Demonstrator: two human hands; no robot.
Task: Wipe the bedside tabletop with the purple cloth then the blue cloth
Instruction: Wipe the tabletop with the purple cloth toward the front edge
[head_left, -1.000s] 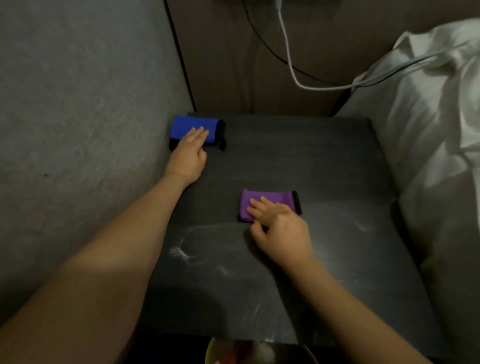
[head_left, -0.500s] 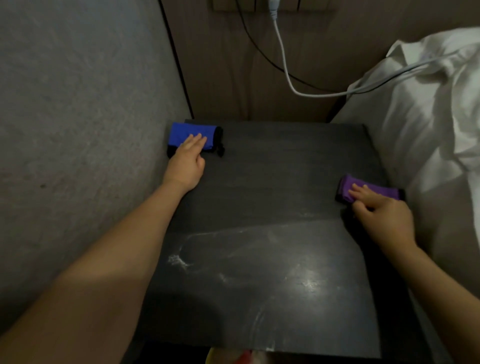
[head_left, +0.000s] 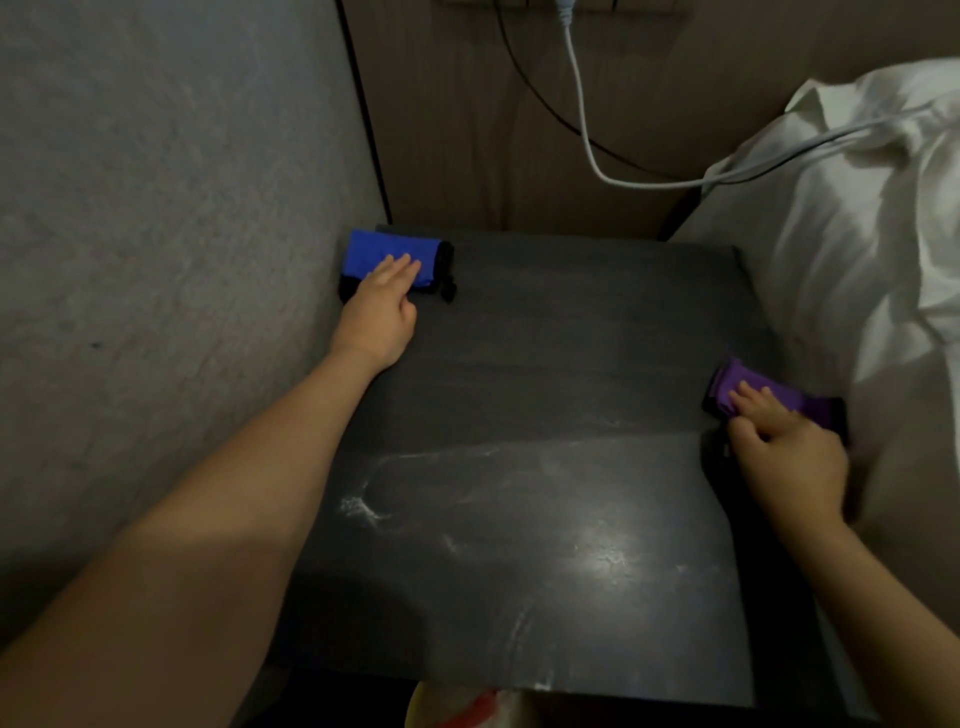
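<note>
A: Dark surface (head_left: 545, 364) fills the corner between grey wall and bed (head_left: 857, 270). Far half looks clean; near half carries pale dusty streaks (head_left: 363, 506).

B: Cloths?

A: Purple cloth (head_left: 748, 387) at the surface's right edge, just beside the bed. Right hand (head_left: 784, 452) presses flat on it, fingers spread, grip not closed round it. Blue cloth (head_left: 387, 257) in the far left corner; left hand (head_left: 382, 306) rests on it, fingers flat.

B: Step?

A: Judged as the purple pass, mid-way. Next stroke likely calls for a sweep leftward, nearer the front, through the streaks. Blue waits.
</note>
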